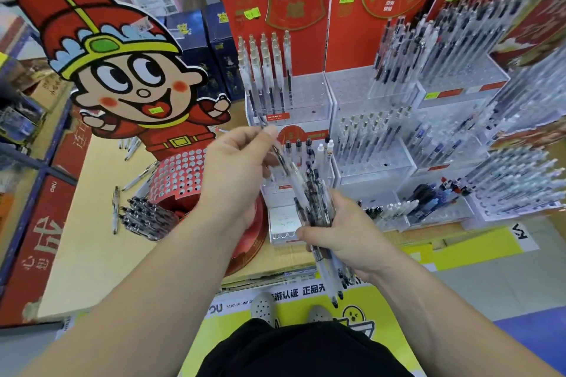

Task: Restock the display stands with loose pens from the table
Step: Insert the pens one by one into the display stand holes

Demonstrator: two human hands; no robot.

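My right hand (pixel 346 232) grips a bundle of clear pens (pixel 318 202), tips pointing down toward the floor. My left hand (pixel 235 174) pinches a single clear pen (pixel 283 162) at the top of that bundle, its upper end near the front tier of the clear acrylic display stand (pixel 309 101). That stand's back tier holds two rows of gold-capped pens (pixel 266 67); its right half shows bare holes. A pile of loose pens (pixel 144 217) lies on the table to the left.
A cartoon-figure cardboard stand (pixel 128 76) with a perforated red base (pixel 180 174) sits left of my hands. More acrylic stands full of pens (pixel 459 70) fill the right. A few stray pens (pixel 115 208) lie on the tan tabletop. My feet show below the table edge.
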